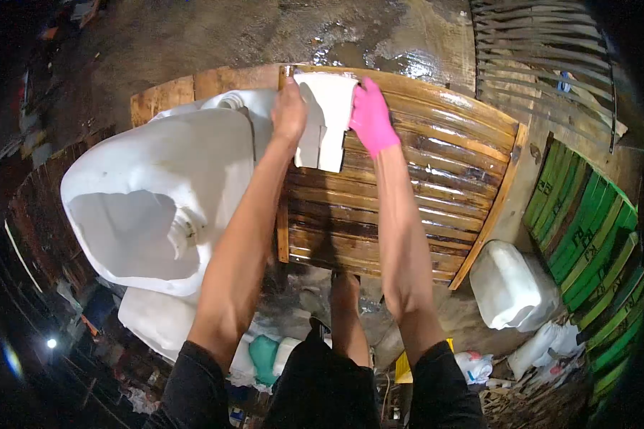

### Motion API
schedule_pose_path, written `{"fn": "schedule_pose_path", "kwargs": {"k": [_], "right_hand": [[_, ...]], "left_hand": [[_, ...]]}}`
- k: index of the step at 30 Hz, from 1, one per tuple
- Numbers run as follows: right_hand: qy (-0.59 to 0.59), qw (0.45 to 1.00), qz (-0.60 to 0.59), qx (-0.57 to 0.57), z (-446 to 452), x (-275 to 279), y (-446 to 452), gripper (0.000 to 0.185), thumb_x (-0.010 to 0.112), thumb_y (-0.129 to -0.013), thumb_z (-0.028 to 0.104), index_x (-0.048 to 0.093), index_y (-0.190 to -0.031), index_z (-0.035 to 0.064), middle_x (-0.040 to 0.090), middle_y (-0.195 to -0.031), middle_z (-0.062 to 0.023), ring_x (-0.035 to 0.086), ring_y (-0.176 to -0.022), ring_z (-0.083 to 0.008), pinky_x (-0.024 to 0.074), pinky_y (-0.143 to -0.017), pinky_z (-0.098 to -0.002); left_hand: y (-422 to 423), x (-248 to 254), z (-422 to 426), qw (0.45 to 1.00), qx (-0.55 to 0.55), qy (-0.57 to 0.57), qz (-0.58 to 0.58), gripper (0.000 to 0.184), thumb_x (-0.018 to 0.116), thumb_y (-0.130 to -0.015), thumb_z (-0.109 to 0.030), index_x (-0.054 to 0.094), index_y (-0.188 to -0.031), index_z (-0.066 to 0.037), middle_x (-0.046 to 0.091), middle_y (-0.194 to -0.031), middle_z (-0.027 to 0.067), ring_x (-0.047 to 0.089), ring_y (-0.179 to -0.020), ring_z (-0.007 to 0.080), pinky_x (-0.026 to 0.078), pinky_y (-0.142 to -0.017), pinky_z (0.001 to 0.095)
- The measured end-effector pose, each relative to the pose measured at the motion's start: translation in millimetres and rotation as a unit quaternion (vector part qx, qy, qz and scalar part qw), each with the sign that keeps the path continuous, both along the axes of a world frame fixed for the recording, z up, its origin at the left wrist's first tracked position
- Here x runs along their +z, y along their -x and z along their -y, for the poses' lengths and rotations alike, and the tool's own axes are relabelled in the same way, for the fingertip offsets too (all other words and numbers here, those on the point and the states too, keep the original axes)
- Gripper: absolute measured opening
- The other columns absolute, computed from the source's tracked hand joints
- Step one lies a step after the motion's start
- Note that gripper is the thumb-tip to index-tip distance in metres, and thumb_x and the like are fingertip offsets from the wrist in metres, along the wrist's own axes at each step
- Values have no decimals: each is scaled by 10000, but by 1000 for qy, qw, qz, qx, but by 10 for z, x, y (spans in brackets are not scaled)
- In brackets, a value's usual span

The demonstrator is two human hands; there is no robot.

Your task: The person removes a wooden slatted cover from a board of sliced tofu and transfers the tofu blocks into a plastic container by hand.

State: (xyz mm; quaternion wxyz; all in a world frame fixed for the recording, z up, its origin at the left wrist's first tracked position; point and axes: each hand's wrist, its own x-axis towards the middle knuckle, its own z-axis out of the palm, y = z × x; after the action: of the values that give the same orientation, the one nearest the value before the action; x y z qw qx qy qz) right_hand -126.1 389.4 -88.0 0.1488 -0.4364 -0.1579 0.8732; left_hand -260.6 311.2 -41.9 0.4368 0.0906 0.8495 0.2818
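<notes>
Above a wet slatted wooden table, a white plastic piece [336,118] with straight cut edges is held between my two hands. My left hand [289,111] is bare and closed on its left edge. On the opposite edge, my right hand [372,118], in a pink glove, grips it with bent fingers. Close to my left forearm lies a big white plastic jerrycan [186,143], a wide opening cut in its near end. Another pale container, with a threaded neck [231,101], is partly hidden behind it.
The wooden slatted tabletop [408,193] is shiny with water. White jugs lie on the floor at right [514,286] and lower left [157,322]. Green slatted panels [587,236] stand at right, and a dark slatted rack [544,57] at upper right.
</notes>
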Motion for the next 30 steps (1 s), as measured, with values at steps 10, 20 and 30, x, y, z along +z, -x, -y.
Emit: {"fn": "schedule_pose_path", "kwargs": {"k": [10, 20, 30], "right_hand": [[3, 994, -27, -102, 288, 1222, -442, 292, 510, -894, 286, 563, -1052, 45, 558, -914, -43, 550, -815, -165, 475, -740, -303], [-240, 939, 247, 15, 1847, 2724, -1919, 223, 557, -817, 224, 589, -924, 31, 565, -894, -80, 541, -843, -201, 440, -784, -351], [-102, 889, -190, 404, 3516, 4742, 425, 601, 431, -831, 276, 439, -1326, -63, 454, -1383, -162, 453, -1249, -245, 274, -1092, -326]], "left_hand": [[-755, 1088, 386, 948, -44, -159, -274, 522, 366, -990, -330, 359, -1357, 42, 415, -1331, 264, 348, -1258, 406, 196, -1067, 512], [-2479, 3006, 2157, 973, 9, -140, -184, 786, 443, -956, -364, 31, -1434, 106, 101, -1440, 388, 105, -1349, 536, 134, -1101, 565], [-1252, 4409, 3441, 836, 450, -279, -144, 620, 242, -1008, -298, -39, -1485, -18, -90, -1548, 209, -36, -1436, 350, 33, -1157, 386]]}}
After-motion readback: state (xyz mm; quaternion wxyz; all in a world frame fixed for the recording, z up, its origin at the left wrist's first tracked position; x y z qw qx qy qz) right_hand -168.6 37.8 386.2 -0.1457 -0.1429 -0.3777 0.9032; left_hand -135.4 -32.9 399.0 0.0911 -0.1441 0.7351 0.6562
